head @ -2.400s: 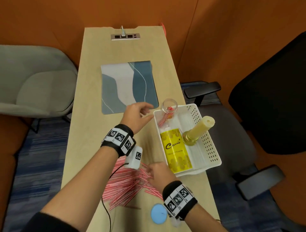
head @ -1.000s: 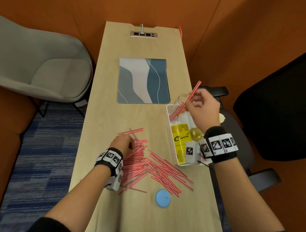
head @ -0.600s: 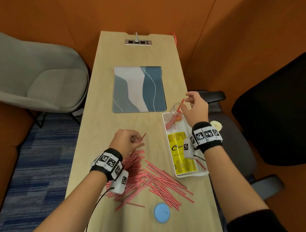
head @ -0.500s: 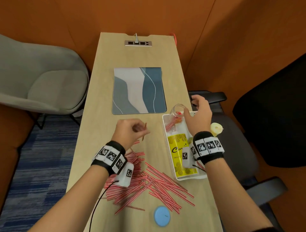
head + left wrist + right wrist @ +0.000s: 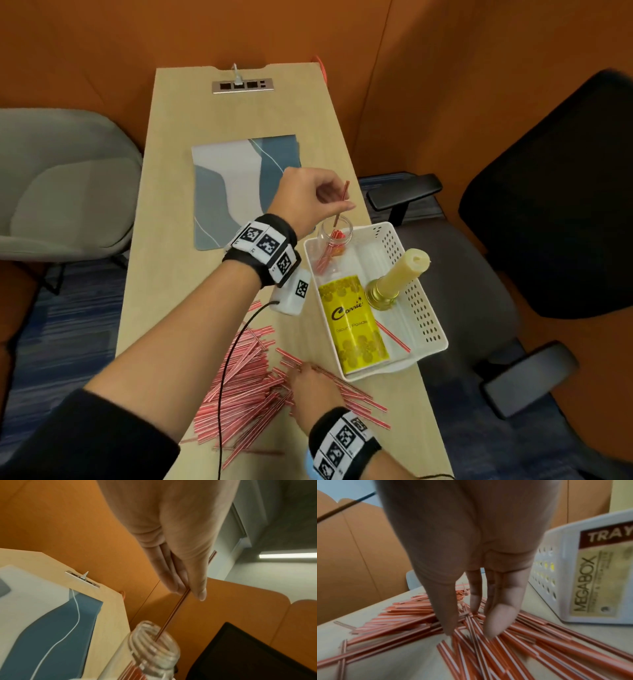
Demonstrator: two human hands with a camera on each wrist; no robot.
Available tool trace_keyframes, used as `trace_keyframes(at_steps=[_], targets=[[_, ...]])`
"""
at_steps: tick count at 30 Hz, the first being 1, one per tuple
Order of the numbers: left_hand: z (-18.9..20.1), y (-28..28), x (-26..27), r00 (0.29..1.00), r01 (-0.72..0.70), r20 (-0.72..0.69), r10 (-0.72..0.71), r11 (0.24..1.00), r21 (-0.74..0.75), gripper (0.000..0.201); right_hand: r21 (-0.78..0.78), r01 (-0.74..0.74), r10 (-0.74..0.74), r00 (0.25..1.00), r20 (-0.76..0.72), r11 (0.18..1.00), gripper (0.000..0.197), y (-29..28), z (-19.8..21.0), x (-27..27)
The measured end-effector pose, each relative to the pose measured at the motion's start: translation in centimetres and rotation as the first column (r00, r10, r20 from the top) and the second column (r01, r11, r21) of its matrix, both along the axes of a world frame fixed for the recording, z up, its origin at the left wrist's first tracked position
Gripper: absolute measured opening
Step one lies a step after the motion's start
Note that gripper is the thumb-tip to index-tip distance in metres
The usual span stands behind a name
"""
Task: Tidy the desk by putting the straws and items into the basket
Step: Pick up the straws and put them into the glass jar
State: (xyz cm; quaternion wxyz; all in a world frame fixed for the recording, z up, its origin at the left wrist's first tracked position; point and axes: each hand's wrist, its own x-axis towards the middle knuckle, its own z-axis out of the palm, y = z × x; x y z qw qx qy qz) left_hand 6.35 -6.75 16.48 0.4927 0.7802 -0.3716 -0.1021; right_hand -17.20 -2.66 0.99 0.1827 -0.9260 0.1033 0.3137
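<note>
In the head view my left hand (image 5: 337, 205) pinches one red-and-white straw (image 5: 343, 197) upright over the mouth of a clear bottle (image 5: 337, 230). The bottle lies in the white basket (image 5: 426, 329) and holds several straws. In the left wrist view the straw (image 5: 173, 614), pinched between thumb and fingers of my left hand (image 5: 188, 592), has its lower tip inside the bottle (image 5: 154, 646) neck. My right hand (image 5: 308, 383) reaches down onto the straw pile (image 5: 246, 373) on the desk. Its fingertips (image 5: 494, 626) touch the straws (image 5: 539, 649), thumb and fingers apart.
The basket also holds a yellow box (image 5: 354, 329), a candle on a gold base (image 5: 399, 274) and one loose straw (image 5: 394, 335). Its right side juts past the desk edge. A patterned mat (image 5: 236, 185) lies behind. A blue lid (image 5: 309, 466) peeks out beside my right wrist. Chairs stand on both sides.
My left hand rose from the desk with a straw and moved right, over the bottle mouth. My right hand left the basket and came back down onto the straw pile.
</note>
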Motion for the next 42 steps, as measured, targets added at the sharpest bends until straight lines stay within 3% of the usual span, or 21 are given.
trace_keyframes(at_steps=[3, 7, 10, 12, 15, 18, 20, 23, 28, 35, 39, 42], targets=[[-1.8, 0.1, 0.0, 1.000, 0.022, -0.010, -0.021, 0.995, 0.099, 0.024, -0.053, 0.014, -0.014, 1.000, 0.015, 0.998, 0.046, -0.3, -1.2, 0.0], [-3.9, 2.0, -0.3, 1.000, -0.023, 0.018, 0.021, 0.988, 0.153, 0.037, -0.043, 0.018, -0.016, 0.999, 0.034, 0.999, 0.035, -0.9, -1.6, 0.3], [-5.3, 5.1, -0.6, 0.993, -0.118, 0.007, 0.118, 0.984, 0.135, 0.027, -0.050, 0.004, 0.000, 0.997, 0.083, 0.999, 0.026, -1.1, -1.4, 0.6], [-6.8, 7.9, -1.0, 0.985, -0.158, -0.030, 0.168, 0.966, 0.204, 0.016, -0.041, 0.024, -0.020, 0.994, 0.112, 0.999, 0.030, -1.2, -1.2, 0.8], [-10.3, 12.8, -2.7, 0.979, -0.155, -0.050, 0.196, 0.885, 0.439, 0.014, -0.029, 0.035, -0.031, 0.989, 0.143, 0.999, 0.037, -1.2, -1.1, 0.6], [-13.0, 17.0, -5.4, 0.977, -0.090, -0.086, 0.195, 0.743, 0.663, 0.015, -0.053, -0.011, 0.018, 0.991, 0.131, 0.999, 0.034, -1.1, -0.6, 0.3], [-14.3, 19.0, -7.5, 0.982, -0.066, -0.068, 0.174, 0.665, 0.744, 0.024, -0.036, -0.003, 0.009, 0.988, 0.156, 0.999, 0.036, -1.0, 0.0, 0.2], [-15.6, 20.9, -9.9, 0.987, -0.073, -0.031, 0.158, 0.610, 0.789, 0.032, 0.039, 0.074, -0.081, 0.962, 0.260, 0.997, 0.039, -0.9, 1.1, 0.3], [-16.5, 21.6, -11.1, 0.993, -0.091, 0.021, 0.120, 0.615, 0.783, 0.021, 0.259, 0.228, -0.330, 0.814, 0.478, 0.939, 0.021, -2.6, 5.0, 1.8], [-16.3, 21.1, -10.7, 0.987, -0.103, -0.003, 0.161, 0.646, 0.756, 0.009, 0.519, 0.315, -0.591, 0.596, 0.544, 0.795, 0.014, -6.3, 10.9, 5.4], [-16.1, 20.8, -10.5, 0.992, -0.075, -0.018, 0.128, 0.678, 0.731, 0.020, 0.549, 0.326, -0.637, 0.461, 0.618, 0.769, 0.009, -8.6, 13.5, 7.1], [-14.6, 20.6, -9.8, 0.993, -0.106, 0.037, 0.108, 0.751, 0.651, 0.009, 0.536, 0.300, -0.614, 0.349, 0.708, 0.789, 0.007, -10.4, 15.5, 8.5]])
